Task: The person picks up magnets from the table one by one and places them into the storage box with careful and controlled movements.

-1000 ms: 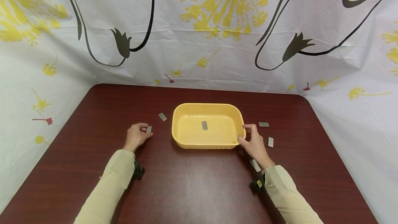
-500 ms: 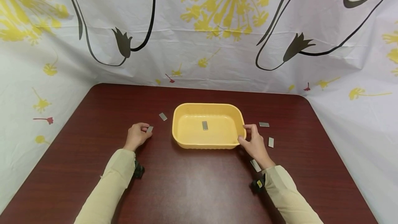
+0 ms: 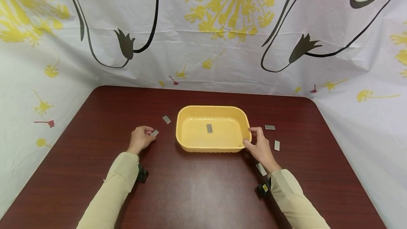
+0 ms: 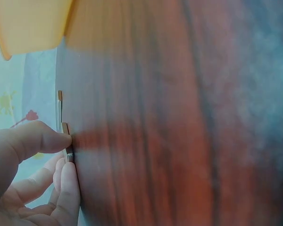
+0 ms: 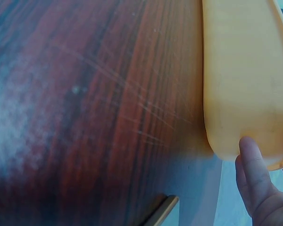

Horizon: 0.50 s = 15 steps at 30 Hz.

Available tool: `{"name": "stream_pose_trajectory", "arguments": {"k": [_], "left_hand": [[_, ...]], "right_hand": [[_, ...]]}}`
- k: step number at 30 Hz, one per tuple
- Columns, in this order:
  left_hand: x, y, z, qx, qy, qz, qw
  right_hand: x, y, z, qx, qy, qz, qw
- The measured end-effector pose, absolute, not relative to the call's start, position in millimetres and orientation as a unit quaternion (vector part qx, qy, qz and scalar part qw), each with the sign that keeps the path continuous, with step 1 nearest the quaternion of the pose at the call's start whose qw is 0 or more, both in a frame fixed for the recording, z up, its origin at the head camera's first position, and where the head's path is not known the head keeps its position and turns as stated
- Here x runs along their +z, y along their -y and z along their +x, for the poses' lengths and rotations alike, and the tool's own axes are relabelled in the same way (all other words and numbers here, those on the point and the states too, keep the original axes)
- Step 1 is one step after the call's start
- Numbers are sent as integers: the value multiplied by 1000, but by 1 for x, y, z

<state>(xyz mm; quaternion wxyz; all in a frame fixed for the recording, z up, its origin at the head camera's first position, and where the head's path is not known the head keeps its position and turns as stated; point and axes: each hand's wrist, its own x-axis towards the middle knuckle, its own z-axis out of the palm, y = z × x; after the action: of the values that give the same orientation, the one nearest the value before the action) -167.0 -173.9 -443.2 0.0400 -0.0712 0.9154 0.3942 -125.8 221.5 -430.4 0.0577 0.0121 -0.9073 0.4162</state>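
Note:
My left hand [image 3: 140,140] pinches a small grey rectangular plate [image 3: 154,133] between thumb and fingertips, at the table's surface left of the yellow plastic basin [image 3: 211,150]. The left wrist view shows this plate edge-on, low against the wood, with the thumb [image 4: 47,138] on one side and fingers on the other. My right hand [image 3: 261,151] holds the basin's right end. Its thumb [image 5: 254,172] presses the outer wall in the right wrist view; the other fingers are mostly hidden there. A similar grey plate [image 3: 209,128] lies flat inside the basin.
Beyond my left hand lies another grey plate [image 3: 166,119]. Two more, an upper plate [image 3: 270,127] and a lower plate [image 3: 277,145], are right of the basin. One plate [image 3: 261,169] sits beside my right wrist. A patterned cloth [image 3: 203,45] hangs behind the dark red table [image 3: 203,193].
The plate in my left fingers has turned clockwise, its far end swinging to the right. The basin and my right hand have stayed in place.

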Motion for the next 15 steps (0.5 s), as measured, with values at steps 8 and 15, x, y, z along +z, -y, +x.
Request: {"name": "stream_pose_trajectory", "arguments": {"k": [8, 15], "left_hand": [[-443, 173, -168, 383, -921, -61, 31], [-439, 171, -168, 384, -921, -53, 30]], "right_hand": [[-431, -222, -126, 414, 908, 13, 61], [-431, -222, -126, 413, 909, 14, 62]]}}
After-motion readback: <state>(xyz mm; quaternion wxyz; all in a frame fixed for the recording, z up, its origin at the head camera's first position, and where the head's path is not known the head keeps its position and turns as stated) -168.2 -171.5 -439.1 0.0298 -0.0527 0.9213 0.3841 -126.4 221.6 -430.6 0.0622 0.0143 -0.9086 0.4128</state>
